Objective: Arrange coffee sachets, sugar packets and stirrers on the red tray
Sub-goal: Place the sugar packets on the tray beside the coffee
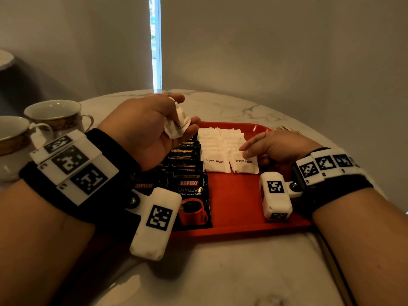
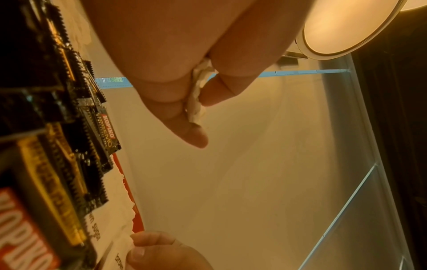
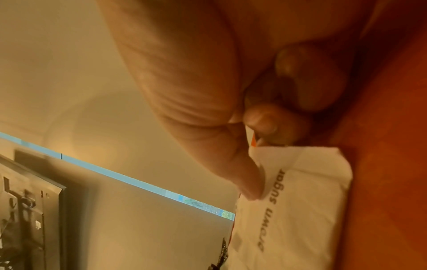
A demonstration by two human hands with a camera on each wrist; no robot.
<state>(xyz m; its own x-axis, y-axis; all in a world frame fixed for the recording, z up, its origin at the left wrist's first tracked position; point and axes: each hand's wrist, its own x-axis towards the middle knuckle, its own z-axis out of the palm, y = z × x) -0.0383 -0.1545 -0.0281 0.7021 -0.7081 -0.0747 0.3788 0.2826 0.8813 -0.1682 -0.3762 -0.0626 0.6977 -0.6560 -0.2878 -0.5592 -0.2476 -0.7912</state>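
The red tray (image 1: 238,199) lies on the marble table. Black Kopiko coffee sachets (image 1: 192,195) overlap in rows along its left side. White brown sugar packets (image 1: 220,138) lie in two columns beside them. My left hand (image 1: 183,111) is raised over the tray's far left and grips a small bunch of sugar packets (image 1: 174,129), seen between thumb and fingers (image 2: 196,102). My right hand (image 1: 245,151) is down on the tray, pinching the top edge of the front right sugar packet (image 1: 244,165) (image 3: 300,201). Thin brown stirrers (image 1: 284,129) peek out beyond the tray's far right corner.
Two gold-trimmed teacups (image 1: 55,115) (image 1: 11,138) stand on the table at the left. The tray's right third (image 1: 276,217) is bare red. Bare marble table (image 1: 220,272) lies in front of the tray. A wall stands close behind.
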